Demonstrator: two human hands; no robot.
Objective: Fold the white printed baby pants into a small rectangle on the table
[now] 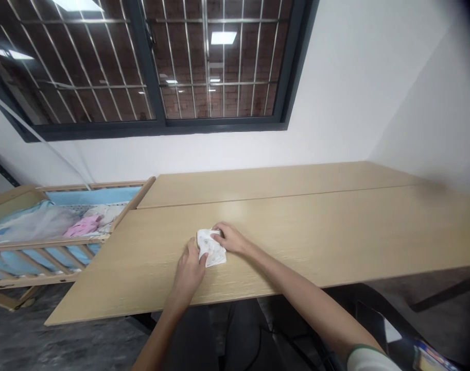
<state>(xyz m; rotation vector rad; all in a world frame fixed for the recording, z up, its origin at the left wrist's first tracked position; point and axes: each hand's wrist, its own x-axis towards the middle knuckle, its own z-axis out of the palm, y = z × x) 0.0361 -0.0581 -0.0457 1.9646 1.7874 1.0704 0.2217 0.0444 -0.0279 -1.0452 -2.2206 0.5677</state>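
A small white folded cloth with a faint print [211, 250] lies on the light wooden table [296, 232], near its front edge. My left hand [189, 270] rests on the cloth's left side, fingers curled against it. My right hand [229, 238] presses on its upper right edge, fingers pinched on the fabric. Both forearms reach in from the bottom of the view.
A wooden baby crib [57, 242] with blue lining, a pink garment [84, 226] and pale cloths stands to the left of the table. A dark-framed barred window [150, 67] sits in the white wall behind. Dark floor and a chair show under the table's front edge.
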